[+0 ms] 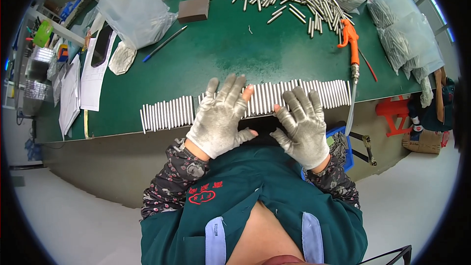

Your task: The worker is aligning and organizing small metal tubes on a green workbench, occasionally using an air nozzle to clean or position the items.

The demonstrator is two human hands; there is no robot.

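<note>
A long row of thin metal pins lies side by side along the front edge of the green table. My left hand, in a soiled white glove with some fingertips bare, rests flat over the left-middle part of the row, fingers stretched out. Right of it, my right hand wears a matching glove and lies spread over the pins, its fingers apart. Both palms hang over the table edge toward me. The pins under the fingers are partly hidden.
A heap of loose pins lies at the back, beside a brown block. An orange air gun with a hose sits at the right, near bagged pins. Left are a pen and a phone. Below the edge is a blue bin.
</note>
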